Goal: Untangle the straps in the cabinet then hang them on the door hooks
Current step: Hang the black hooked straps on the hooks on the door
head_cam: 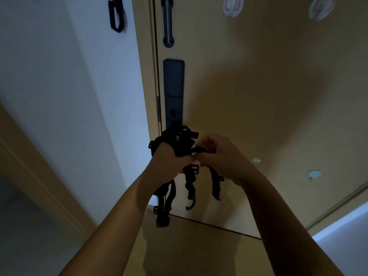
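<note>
A tangled bundle of black straps (180,142) with plastic buckles is held up in front of a tan door (258,86). My left hand (169,158) grips the bundle from below, with straps looped over its back. My right hand (215,154) pinches one strap at the bundle's right side. Several strap ends (189,184) with buckles dangle below both hands. Two round clear hooks (233,5) (321,7) are stuck high on the door. A small pale hook (314,174) sits lower right on the door, and another (255,159) just right of my right hand.
A black lock panel (173,92) and a black door guard bar (168,22) run along the door's left edge. A black latch piece (117,14) hangs on the white wall (69,86) at left. The floor (189,246) lies below.
</note>
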